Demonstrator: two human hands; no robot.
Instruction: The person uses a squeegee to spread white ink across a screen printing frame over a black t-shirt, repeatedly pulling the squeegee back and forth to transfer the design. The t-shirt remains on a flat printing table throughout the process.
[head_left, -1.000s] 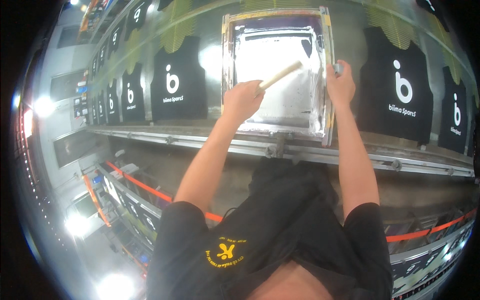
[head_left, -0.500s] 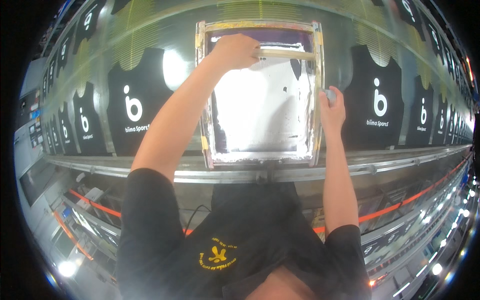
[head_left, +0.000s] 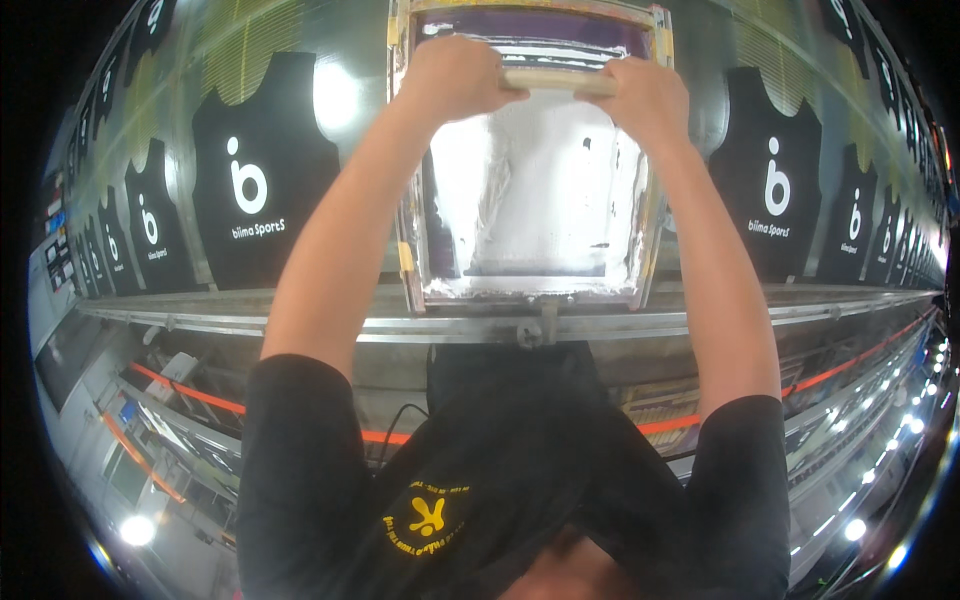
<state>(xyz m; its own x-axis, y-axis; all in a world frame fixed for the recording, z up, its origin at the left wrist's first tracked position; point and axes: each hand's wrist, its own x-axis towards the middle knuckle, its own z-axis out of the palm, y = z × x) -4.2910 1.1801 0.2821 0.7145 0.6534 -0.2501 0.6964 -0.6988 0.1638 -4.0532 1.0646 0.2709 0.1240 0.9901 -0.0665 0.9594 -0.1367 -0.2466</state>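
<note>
A screen printing frame (head_left: 406, 262) lies flat on the long table, its mesh (head_left: 540, 190) coated with white ink. Across the far part of the mesh runs a squeegee (head_left: 550, 80) with a pale bar-like handle. My left hand (head_left: 460, 78) wraps round the handle's left end. At the right end, my right hand (head_left: 645, 98) has its fingers closed over the same handle. White ink is streaked beyond the squeegee and along the frame's near edge. Its blade is hidden below the handle and my fingers.
Black garment pieces with white prints lie to the left (head_left: 262, 175) and right (head_left: 768, 175) of the frame, with more in rows beyond. A metal rail (head_left: 440, 328) runs along the table's near edge. Orange-red bars (head_left: 190, 393) and further racks stand behind me.
My right hand has left the frame's right side and closed on the squeegee handle. My left hand stays on the handle. The whole view has shifted slightly, with the frame higher in it.
</note>
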